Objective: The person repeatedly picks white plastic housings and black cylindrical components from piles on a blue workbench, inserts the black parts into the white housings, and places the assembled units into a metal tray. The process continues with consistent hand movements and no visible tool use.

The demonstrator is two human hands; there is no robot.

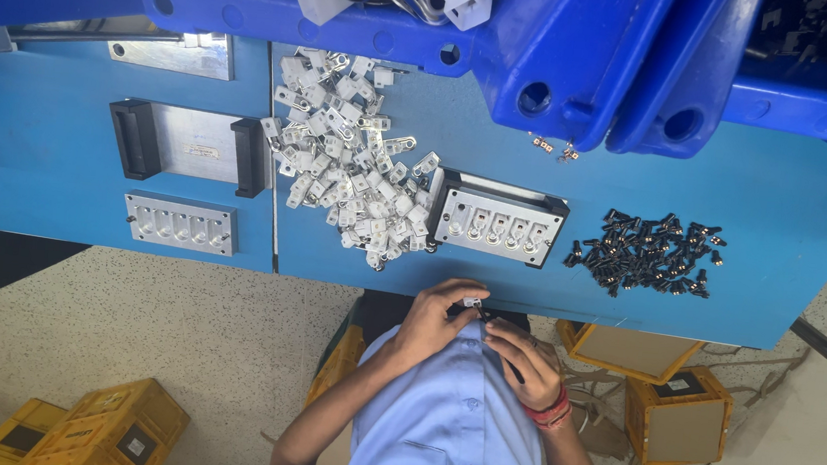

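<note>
Holding a small white clip [472, 302] between its fingertips, the left hand [436, 322] is working just off the near edge of the blue table [784, 215], closed on the part. The right hand [527, 364] is meeting it from below, fingers pinched on a thin dark pin [482, 315] whose tip is touching the clip; more of the grip is being hidden by the fingers. Both hands are hovering over the person's blue shirt [457, 416] rather than over the table. Lying near the middle of the table is a heap of white clips [350, 157], spreading toward the near edge. Just beside it a metal fixture block [496, 220] with a row of sockets is sitting, and a pile of black pins [646, 253] is resting toward the right side. A second fixture plate [180, 223] is lying at the left near edge. Blue bins [550, 45] are overhanging the far edge. Risk, as judged: since the joining is being done beyond the table edge, a slip would be dropping the clip or pin to the speckled floor [175, 331] among the yellow boxes [107, 425]. The clip heap is also crowding the fixture block, so stray parts may be fouling its sockets.
</note>
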